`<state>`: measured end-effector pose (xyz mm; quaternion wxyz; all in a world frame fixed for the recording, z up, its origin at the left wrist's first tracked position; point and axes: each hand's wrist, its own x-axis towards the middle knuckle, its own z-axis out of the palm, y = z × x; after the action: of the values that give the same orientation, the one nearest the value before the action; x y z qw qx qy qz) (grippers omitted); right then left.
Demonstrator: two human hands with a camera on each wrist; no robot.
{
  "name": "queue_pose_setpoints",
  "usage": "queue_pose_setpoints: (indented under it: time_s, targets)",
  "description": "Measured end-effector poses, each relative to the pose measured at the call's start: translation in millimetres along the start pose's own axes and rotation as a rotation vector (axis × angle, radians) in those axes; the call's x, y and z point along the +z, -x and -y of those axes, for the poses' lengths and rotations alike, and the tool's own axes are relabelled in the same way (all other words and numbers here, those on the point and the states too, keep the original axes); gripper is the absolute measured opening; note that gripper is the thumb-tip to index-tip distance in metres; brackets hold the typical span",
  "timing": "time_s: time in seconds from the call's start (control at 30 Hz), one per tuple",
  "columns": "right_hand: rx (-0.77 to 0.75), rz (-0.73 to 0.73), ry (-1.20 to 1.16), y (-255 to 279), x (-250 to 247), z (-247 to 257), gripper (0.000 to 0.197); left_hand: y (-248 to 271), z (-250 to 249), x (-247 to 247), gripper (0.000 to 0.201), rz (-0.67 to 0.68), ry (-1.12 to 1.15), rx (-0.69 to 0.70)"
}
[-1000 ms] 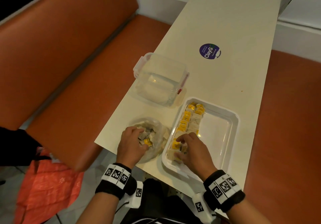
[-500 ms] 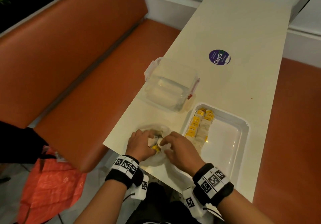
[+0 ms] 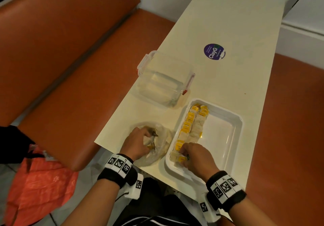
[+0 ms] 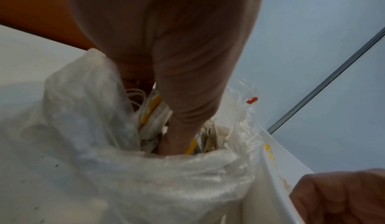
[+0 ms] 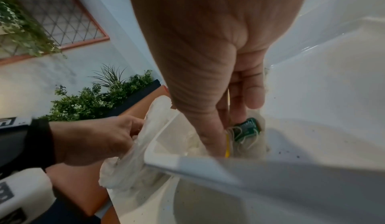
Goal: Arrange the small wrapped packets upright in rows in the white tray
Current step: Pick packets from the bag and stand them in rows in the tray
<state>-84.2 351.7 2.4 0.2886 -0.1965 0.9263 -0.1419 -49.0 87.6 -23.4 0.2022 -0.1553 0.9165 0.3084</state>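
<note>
Cream tabletop (image 3: 228, 78) between orange benches carries the white tray (image 3: 233, 136), where two rows of packets (image 3: 190, 125) stand along the wall nearest the plastic bag (image 3: 163, 138). Half a second ago the right hand (image 3: 196, 157) was at that bag; now a fresh packet (image 5: 245, 129) is pinched at the tray's near end, lengthening a row. The left hand (image 3: 136, 145) is curled inside the bag beside the tray, apparently gripping more packets.
</note>
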Motion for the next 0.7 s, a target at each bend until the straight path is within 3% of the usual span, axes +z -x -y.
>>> queue_pose_setpoints:
  time_s: [0.33, 0.7]
  targets:
    - [0.157, -0.053, -0.203, 6, 1, -5, 0.039, 3, 6, 1, 0.044, -0.089, 0.157, -0.002]
    - [-0.013, -0.020, -0.077, -6, 1, 5, 0.025, 2, 2, -1, 0.052, -0.069, 0.152, -0.021]
